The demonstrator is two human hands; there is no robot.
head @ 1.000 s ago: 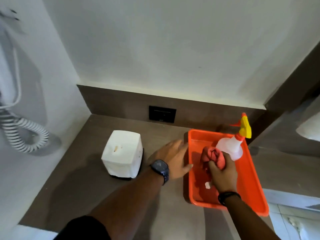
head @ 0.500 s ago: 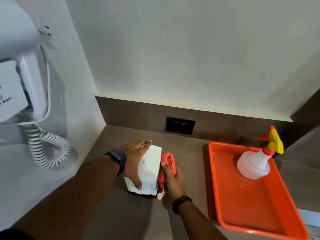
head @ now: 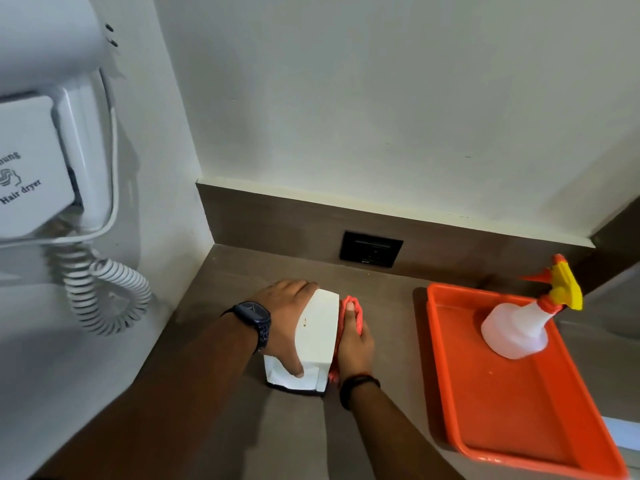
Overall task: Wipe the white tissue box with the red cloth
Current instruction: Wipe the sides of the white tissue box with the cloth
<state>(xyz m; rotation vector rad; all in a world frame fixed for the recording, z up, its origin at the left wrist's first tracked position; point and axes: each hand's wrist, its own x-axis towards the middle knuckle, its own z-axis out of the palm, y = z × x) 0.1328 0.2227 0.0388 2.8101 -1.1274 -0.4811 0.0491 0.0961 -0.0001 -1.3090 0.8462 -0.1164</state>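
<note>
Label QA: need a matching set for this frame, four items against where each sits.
Items:
1. red cloth
2. white plastic spray bottle
3. black wall socket
4. white wall-mounted hair dryer

Places:
A. left wall
B. in the orange plastic tray
C. backsplash strip
D. under the right hand, against the white tissue box

Pairs: 1-D, 2-B, 3-C, 4-A

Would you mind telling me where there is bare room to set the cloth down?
The counter lies bare between the tissue box and the tray, and behind the box toward the outlet. The tray's front half is bare too. Around the box, both hands crowd it.
</note>
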